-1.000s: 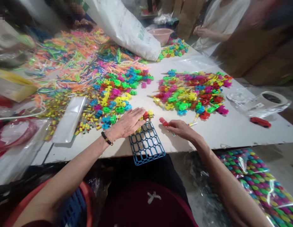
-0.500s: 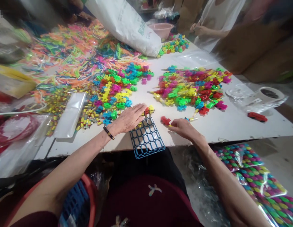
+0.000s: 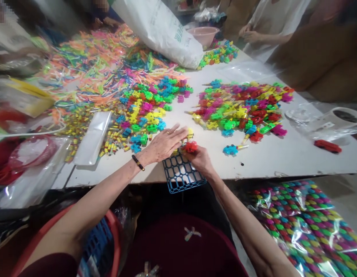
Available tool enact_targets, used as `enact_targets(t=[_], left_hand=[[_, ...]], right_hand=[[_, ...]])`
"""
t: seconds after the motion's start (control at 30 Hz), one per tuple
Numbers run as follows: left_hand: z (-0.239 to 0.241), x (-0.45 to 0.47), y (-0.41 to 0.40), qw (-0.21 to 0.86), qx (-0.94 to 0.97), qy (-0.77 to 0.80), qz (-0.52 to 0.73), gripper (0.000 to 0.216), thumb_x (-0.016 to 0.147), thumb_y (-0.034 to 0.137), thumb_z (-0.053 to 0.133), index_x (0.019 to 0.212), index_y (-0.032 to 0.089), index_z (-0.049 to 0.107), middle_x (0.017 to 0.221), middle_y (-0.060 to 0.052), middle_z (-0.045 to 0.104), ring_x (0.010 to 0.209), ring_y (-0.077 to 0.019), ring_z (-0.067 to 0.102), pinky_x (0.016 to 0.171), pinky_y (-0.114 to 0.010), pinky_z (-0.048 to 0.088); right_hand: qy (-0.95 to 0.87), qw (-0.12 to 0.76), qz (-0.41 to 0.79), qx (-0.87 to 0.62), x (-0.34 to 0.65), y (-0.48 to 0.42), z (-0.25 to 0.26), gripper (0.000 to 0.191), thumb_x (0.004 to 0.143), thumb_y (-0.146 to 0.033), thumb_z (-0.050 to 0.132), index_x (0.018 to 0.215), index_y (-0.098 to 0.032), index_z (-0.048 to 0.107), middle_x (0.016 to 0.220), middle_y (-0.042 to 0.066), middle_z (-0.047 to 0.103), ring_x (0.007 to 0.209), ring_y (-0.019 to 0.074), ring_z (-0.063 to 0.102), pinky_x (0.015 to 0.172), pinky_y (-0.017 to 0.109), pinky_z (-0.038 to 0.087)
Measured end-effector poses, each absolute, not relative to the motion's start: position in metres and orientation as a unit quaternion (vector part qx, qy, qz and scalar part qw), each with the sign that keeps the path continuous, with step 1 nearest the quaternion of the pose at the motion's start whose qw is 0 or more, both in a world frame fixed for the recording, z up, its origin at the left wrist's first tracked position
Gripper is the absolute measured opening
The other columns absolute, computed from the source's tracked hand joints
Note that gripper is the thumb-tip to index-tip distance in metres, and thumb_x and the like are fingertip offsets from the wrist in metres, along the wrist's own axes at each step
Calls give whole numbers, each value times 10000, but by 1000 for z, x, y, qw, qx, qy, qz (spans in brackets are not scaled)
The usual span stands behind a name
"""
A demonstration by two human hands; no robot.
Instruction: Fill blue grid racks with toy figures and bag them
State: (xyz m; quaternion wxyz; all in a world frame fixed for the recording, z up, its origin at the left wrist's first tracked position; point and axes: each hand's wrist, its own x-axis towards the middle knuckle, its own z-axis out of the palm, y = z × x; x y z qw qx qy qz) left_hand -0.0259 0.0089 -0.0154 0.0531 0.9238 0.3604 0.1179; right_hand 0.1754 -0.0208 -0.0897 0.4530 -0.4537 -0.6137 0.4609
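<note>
The red piece (image 3: 191, 146) sits at the far end of the blue grid (image 3: 182, 175), pinched in the fingertips of the right hand (image 3: 200, 159), which is curled closed on it. The grid lies at the near edge of the white table (image 3: 282, 157), with its near end hanging over the edge.

The left hand (image 3: 163, 144) lies flat at 9 o'clock from the red piece. Its fingers are spread wide and grip nothing, and the fingertips reach just beside the piece. There is a bead bracelet (image 3: 138, 162) on the wrist. A yellow piece (image 3: 190, 133) shows at 12 o'clock, just past those fingertips. At 3 o'clock a blue piece (image 3: 230, 149) on a stick lies alone.

The right heap (image 3: 241, 107) of coloured pieces is at 1 o'clock and the left heap (image 3: 146, 111) at 11 o'clock, with a clear bag (image 3: 93, 136) far out at 9 o'clock. Further off at 12 o'clock a white sack (image 3: 161, 30) bears green print, too blurred to read. A tape roll (image 3: 344, 117) stands far out toward 3 o'clock. A co-worker's hands (image 3: 250, 35) are clasped at 1 o'clock beyond the table. Packed bags (image 3: 305, 227) lie below the table at 4 o'clock.
</note>
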Motion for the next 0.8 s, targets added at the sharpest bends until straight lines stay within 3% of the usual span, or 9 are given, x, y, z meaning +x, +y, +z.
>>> enact_targets(t=[0.23,0.47,0.53,0.6,0.7,0.8], left_hand=[[-16,-28,10,47,928,352,116,498,1089,311,284,1583,264,319,1663,-31,346,1582,-220,188,1180,-445,326],[-14,-26,10,28,929,353,107,467,1094,358,295,1528,249,427,1676,-35,311,1576,-278,204,1137,-500,378],[-13,-25,9,22,930,352,104,443,1089,356,332,1493,248,479,1673,-31,320,1571,-288,218,1141,-508,381],[-12,-25,8,21,930,352,109,420,1085,359,361,1462,262,519,1671,-23,328,1570,-289,224,1157,-507,376],[-11,-25,6,22,929,351,114,403,1084,354,374,1443,277,538,1667,-21,338,1568,-289,231,1181,-517,356],[-8,-22,7,18,931,349,109,404,1083,340,368,1434,252,549,1669,-56,329,1564,-318,236,1197,-563,317]], right_hand=[[-731,343,363,-464,175,2,-97,144,820,-315,543,802,-189,612,742,24,657,674,161,531,650,275,432],[-788,289,324,-436,165,0,-94,151,881,-256,476,812,-186,590,823,79,675,735,184,582,711,294,478],[-793,283,326,-430,168,-4,-90,165,890,-248,467,880,-180,616,835,81,678,731,189,588,710,304,489],[-791,298,303,-440,190,-7,-83,251,888,-224,471,1072,-172,633,948,95,698,772,198,608,732,317,507],[-756,292,161,-563,256,-6,-67,425,874,-165,479,1283,-170,593,1175,149,655,896,230,629,799,355,517],[-691,140,46,-708,330,-1,-57,351,830,-147,535,1145,-163,688,1208,185,608,942,281,629,768,379,498]])
